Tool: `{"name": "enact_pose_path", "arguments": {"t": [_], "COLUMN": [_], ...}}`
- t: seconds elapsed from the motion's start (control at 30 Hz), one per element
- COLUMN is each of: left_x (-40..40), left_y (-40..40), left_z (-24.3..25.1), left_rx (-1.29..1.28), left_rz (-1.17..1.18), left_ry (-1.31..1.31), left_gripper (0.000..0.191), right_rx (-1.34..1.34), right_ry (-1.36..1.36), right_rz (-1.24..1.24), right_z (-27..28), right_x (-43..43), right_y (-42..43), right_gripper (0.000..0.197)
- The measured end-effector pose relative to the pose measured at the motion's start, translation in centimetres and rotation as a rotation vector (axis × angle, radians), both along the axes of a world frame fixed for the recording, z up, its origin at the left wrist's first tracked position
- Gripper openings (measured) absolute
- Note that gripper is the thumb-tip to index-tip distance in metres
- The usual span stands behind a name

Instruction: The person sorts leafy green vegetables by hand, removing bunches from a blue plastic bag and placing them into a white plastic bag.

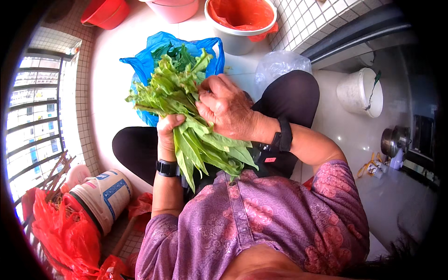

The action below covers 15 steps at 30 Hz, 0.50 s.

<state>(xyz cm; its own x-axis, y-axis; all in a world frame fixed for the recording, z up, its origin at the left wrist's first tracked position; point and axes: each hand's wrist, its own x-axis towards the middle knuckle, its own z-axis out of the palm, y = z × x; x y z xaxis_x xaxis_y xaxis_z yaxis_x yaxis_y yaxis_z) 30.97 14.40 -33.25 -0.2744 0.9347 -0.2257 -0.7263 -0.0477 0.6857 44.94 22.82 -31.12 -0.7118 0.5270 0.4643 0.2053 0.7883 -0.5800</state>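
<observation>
My left hand [168,127] is wrapped around a bunch of leafy greens [199,140], its thumb across the stalks. Long pointed leaves hang toward my shirt, while the cut, curlier end points away from me. My right hand [225,108] is at the bunch's right side, fingers curled against it; whether they pinch a single leaf or stalk is hidden. Just beyond the bunch, a blue plastic bag [140,71] stands open on the floor with darker greens [178,56] inside. Part of the bag lies behind the bunch.
A grey bucket [234,43] lined with a red bag stands beyond, near pink [175,10] and red buckets [106,14]. A clear plastic bag [280,66] lies by my right knee. Right is a white bucket [360,92]; left are a tipped white bucket [108,196] and red bags [66,231].
</observation>
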Motion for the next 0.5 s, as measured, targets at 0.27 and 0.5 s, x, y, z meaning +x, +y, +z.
{"name": "enact_pose_path", "arguments": {"t": [0.27,0.5], "left_x": [-4.8,-1.3], "left_y": [-1.6,-1.5], "left_z": [-6.4,-2.6], "left_rx": [-0.057,-0.222], "left_rz": [-0.136,-0.01], "left_ry": [0.946,0.932], "left_gripper": [0.053,0.045], "right_rx": [0.219,-0.003], "right_ry": [-0.026,0.01], "right_rz": [-0.065,0.042], "right_z": [-1.0,-1.7], "right_x": [0.4,1.4], "right_y": [-0.4,0.7], "right_gripper": [0.036,0.024]}}
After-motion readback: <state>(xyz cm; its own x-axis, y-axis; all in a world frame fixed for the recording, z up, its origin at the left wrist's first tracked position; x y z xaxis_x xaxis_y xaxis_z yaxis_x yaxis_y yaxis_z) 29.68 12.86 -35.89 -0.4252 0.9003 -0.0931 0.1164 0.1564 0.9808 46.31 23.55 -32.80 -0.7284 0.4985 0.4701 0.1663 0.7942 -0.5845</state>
